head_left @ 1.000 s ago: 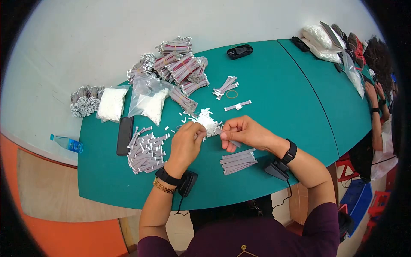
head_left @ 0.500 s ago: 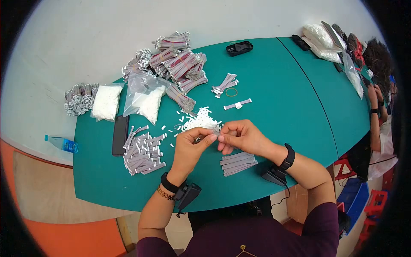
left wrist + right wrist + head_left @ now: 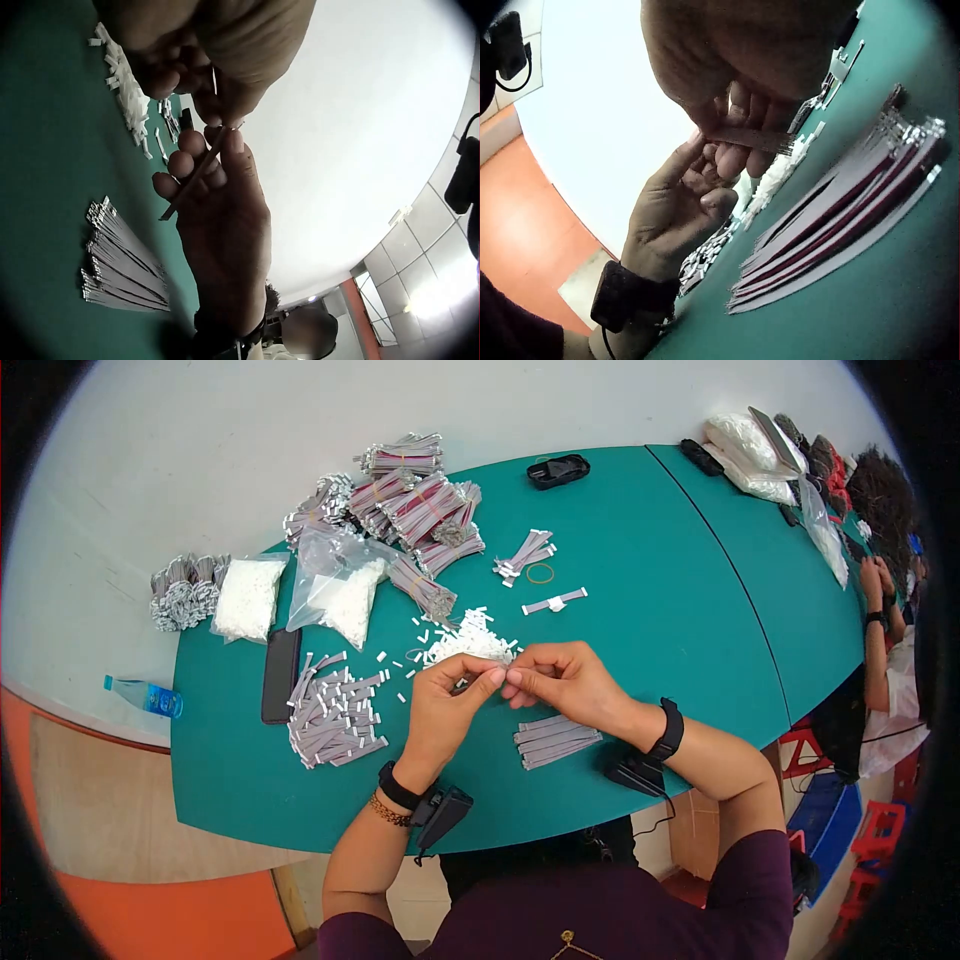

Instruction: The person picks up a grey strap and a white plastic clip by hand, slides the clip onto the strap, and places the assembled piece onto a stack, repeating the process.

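Both hands meet fingertip to fingertip in front of the white connector pile [image 3: 470, 638]. A short flat grey ribbon cable [image 3: 754, 139] lies across the fingers of the right hand [image 3: 572, 685], pinched near one end by its thumb and finger. At that same end the left hand [image 3: 445, 700] pinches with thumb and forefinger; whether a small connector sits between these tips I cannot tell. In the left wrist view the ribbon's free end slants down past the right fingers. Beside the right wrist lies a stack of ribbon cables [image 3: 556, 741].
At left, a heap of white-ended cables [image 3: 338, 715] lies beside a dark phone-like slab [image 3: 281, 676]. Bags of white pieces [image 3: 250, 600] and banded cable bundles [image 3: 420, 510] stand behind. A few finished-looking cables [image 3: 524, 557], a rubber band [image 3: 540, 573] and a black case [image 3: 558, 472] lie farther back.
The left hand has come from beside the connector pile to the right hand, and their fingertips now meet at the cable end. Over the last half second the hands barely shift.
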The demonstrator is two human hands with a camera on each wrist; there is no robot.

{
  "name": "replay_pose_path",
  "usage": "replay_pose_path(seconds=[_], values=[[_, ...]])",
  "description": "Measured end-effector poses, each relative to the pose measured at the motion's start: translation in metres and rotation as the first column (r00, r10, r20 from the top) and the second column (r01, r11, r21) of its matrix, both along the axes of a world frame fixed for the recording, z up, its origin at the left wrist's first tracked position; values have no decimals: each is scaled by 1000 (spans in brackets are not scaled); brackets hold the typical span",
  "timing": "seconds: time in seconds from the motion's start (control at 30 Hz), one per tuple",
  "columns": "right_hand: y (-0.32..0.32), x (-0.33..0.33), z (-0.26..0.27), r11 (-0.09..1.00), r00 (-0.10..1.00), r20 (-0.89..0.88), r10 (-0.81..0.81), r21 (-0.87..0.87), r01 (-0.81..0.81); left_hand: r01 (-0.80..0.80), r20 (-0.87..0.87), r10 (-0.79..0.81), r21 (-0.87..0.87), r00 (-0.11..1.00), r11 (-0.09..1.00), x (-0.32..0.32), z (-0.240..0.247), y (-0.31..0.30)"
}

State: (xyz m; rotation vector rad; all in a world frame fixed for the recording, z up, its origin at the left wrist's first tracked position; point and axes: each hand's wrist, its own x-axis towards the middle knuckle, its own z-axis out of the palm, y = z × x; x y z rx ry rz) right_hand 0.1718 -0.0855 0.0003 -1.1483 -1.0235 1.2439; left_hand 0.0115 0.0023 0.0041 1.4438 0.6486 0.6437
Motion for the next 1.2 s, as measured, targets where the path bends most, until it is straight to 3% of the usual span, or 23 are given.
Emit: replay_pose_path(seconds=[0.17, 0.37, 0.47, 0.67, 0.77, 0.97, 1.07, 1.13, 1.2], values=[[-1, -1, 1, 999, 999, 8, -38, 2, 38, -27, 49, 27, -4, 998, 1000, 1, -2, -2], [-1, -4, -4, 999, 996, -81, -33, -19, 32, -88, 69, 77, 165, 995, 982, 5, -7, -5], [0, -5, -4, 1000, 998, -55, -25, 2, 26, -90, 87, 76, 168, 993, 982, 5, -10, -6], [0, -9, -2, 999, 999, -13, -47, 19, 48, -36, 151, 34, 13, 988, 999, 7, -9, -7], [0, -6, -4, 999, 999, -20, -42, 14, 42, 8, 152, 24, -210, 988, 978, 5, -9, -6], [0, -6, -2, 997, 997, -20, -72, 41, 73, 118, 165, -73, -287, 984, 951, 3, -9, 0], [-1, -3, -2, 997, 997, 21, -74, 39, 73, 129, 38, -125, -111, 991, 985, -1, 0, 8], [0, -3, -6, 996, 996, 25, -81, 49, 79, 74, -101, -62, 130, 993, 989, -6, 2, 17], [0, -2, -4, 996, 996, 33, -85, 38, 84, 49, -236, 46, 383, 971, 923, -14, 3, 26]])
